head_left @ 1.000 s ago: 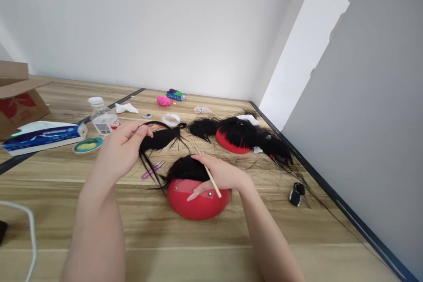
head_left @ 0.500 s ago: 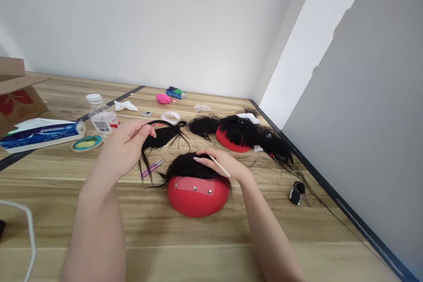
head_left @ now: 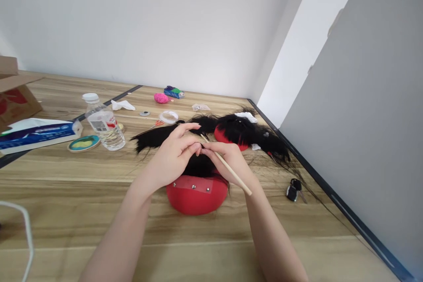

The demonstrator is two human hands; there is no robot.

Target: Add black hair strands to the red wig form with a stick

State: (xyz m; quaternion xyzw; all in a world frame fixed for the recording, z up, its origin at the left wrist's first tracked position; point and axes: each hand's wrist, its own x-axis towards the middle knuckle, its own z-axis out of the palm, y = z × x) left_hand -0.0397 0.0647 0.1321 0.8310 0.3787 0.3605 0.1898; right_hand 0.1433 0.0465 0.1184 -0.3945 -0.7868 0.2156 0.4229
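Note:
A red dome-shaped block (head_left: 197, 200) lies in front of me, with a clear strip pinned to its near side by round-headed pins. Black hair (head_left: 200, 166) covers its far part. My right hand (head_left: 231, 161) grips a thin pale wooden stick (head_left: 228, 166) slanting across the fingers, its far tip by the fingertips. Just above the block, my left hand (head_left: 178, 152) pinches a strand of black hair, mostly hidden by the fingers; its forefinger is extended. The fingertips of both hands meet. Behind my left hand lies a bundle of black hair (head_left: 150, 138).
A second red block (head_left: 224, 136) with black hair stands behind. To the left are a bottle (head_left: 105, 125), a round coaster (head_left: 83, 143), a tissue pack (head_left: 39, 135) and a cardboard box (head_left: 20, 101). Keys (head_left: 293, 190) lie right; pink yarn (head_left: 161, 98) lies at the back.
My left hand has moved right and down from the hair bundle to the block, meeting my right hand. My right hand has lifted off the hair, tilting the stick. The purple tweezers are now hidden.

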